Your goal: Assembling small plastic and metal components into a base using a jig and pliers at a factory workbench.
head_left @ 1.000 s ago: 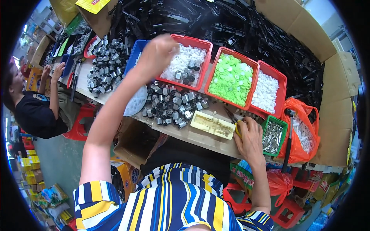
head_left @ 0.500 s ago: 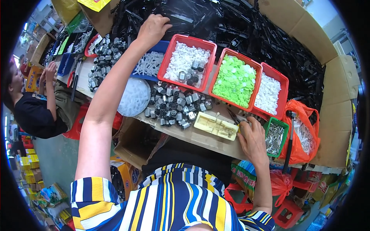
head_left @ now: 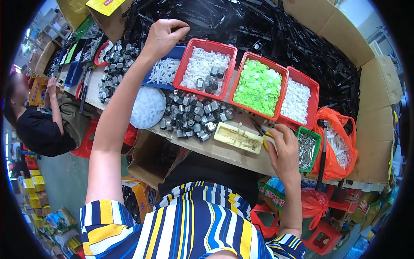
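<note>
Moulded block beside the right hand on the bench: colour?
Pale yellow; the block shows best in the head view, the only one.

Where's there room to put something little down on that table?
There's a bare strip of tabletop along the front edge, bordered by the cream block and, on its right, the right hand. It's crowded left of the block, where small motors are piled, and behind the red bins, where black parts are heaped.

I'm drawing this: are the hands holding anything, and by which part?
It can't be told. The left hand shows no clear object; the right hand is by the yellow-handled metal pliers, with no clear grip.
</note>
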